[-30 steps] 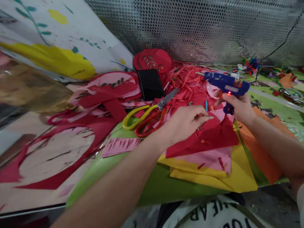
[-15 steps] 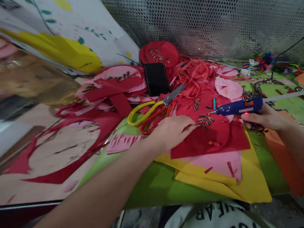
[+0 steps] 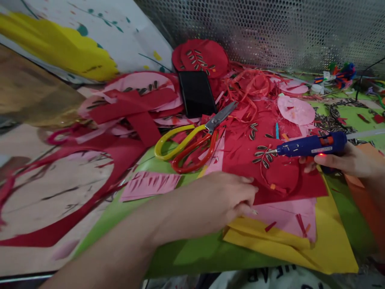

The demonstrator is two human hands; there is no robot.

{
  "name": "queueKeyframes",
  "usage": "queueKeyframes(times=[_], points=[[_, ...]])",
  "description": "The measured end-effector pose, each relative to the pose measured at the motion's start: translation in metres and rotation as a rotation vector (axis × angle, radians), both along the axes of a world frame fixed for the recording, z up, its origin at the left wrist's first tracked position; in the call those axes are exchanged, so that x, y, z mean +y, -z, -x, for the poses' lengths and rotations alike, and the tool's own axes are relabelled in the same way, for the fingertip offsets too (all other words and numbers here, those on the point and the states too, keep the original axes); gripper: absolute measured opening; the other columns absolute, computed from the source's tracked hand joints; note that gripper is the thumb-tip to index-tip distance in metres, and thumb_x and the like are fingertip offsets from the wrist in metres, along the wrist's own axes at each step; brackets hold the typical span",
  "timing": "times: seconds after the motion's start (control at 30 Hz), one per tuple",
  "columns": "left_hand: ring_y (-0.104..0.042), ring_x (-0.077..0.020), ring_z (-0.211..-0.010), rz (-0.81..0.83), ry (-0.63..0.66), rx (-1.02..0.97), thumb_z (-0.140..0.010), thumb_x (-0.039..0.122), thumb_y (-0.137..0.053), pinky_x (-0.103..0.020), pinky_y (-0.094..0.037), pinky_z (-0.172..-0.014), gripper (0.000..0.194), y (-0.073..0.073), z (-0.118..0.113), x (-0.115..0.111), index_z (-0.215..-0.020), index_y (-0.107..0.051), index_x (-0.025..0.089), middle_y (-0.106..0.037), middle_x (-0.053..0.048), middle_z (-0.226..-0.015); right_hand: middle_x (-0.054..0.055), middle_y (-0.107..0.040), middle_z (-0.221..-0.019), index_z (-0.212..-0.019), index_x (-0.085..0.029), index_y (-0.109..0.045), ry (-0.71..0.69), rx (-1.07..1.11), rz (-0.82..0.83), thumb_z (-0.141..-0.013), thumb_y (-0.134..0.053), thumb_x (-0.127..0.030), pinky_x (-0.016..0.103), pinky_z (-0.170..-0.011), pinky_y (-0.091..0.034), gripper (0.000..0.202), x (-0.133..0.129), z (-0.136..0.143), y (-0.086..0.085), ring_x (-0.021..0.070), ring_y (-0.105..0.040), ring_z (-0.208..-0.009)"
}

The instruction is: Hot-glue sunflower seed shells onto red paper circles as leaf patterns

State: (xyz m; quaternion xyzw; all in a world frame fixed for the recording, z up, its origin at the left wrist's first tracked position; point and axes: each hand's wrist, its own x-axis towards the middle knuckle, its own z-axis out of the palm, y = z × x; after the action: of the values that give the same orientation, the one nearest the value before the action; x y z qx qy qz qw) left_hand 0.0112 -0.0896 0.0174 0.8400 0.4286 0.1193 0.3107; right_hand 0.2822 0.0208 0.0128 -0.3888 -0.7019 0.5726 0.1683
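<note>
My right hand [image 3: 350, 160] grips a blue glue gun [image 3: 313, 145] with a small red light lit and a pale glue stick out of its back. Its nozzle points left, at a sprig of striped sunflower seeds [image 3: 262, 156] laid on a red paper circle [image 3: 281, 174]. My left hand [image 3: 230, 198] is at the lower left edge of the red sheet [image 3: 313, 186], fingers curled downward; a tiny pale thing shows by the fingertips, too small to name. Pink and yellow sheets [image 3: 333, 241] lie beneath the red one.
Scissors [image 3: 192, 142] with yellow and red handles lie left of the seeds. Behind them are a black phone [image 3: 197, 94] and decorated red circles [image 3: 218, 56]. Loose sunflower seeds [image 3: 337, 116] are scattered at right. A perforated metal panel [image 3: 270, 32] stands at the back.
My left hand has drawn back from the seed sprig toward me, to the red sheet's edge. The glue gun's nozzle is now at the sprig. The view has shifted slightly.
</note>
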Motion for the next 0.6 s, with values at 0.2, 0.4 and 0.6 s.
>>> queueKeyframes(times=[0.2,0.4,0.6], points=[[-0.064,-0.0181,-0.093,0.015,0.102,-0.092,-0.083,0.019,-0.053,-0.031,-0.040,-0.094,0.017,0.005,-0.006,-0.004,-0.075,-0.066,0.026,-0.071,0.001,-0.091,0.006,-0.073,-0.075,-0.077,-0.021,-0.068,0.038,0.047,0.179,-0.064,-0.074,-0.047,0.030,-0.058,-0.058,0.030,-0.006,0.010,0.002,0.0199,-0.070,-0.068],[-0.059,-0.0189,-0.107,0.018,0.172,0.079,-0.088,0.020,-0.050,-0.035,-0.036,-0.101,0.016,0.001,-0.010,-0.003,-0.080,-0.064,0.019,-0.069,-0.002,-0.104,0.004,-0.074,-0.081,-0.084,-0.022,-0.070,0.055,0.116,0.209,-0.068,-0.072,-0.043,0.030,-0.065,-0.059,0.026,-0.008,0.010,0.004,0.0200,-0.070,-0.078],[-0.060,-0.0172,-0.106,-0.027,0.167,0.090,-0.088,0.018,-0.051,-0.027,-0.042,-0.092,0.015,0.001,-0.016,-0.002,-0.079,-0.064,0.018,-0.070,-0.002,-0.102,0.002,-0.074,-0.082,-0.084,-0.023,-0.072,0.004,0.168,0.184,-0.070,-0.071,-0.043,0.037,-0.083,-0.054,0.024,-0.004,0.011,0.015,0.0202,-0.069,-0.080]])
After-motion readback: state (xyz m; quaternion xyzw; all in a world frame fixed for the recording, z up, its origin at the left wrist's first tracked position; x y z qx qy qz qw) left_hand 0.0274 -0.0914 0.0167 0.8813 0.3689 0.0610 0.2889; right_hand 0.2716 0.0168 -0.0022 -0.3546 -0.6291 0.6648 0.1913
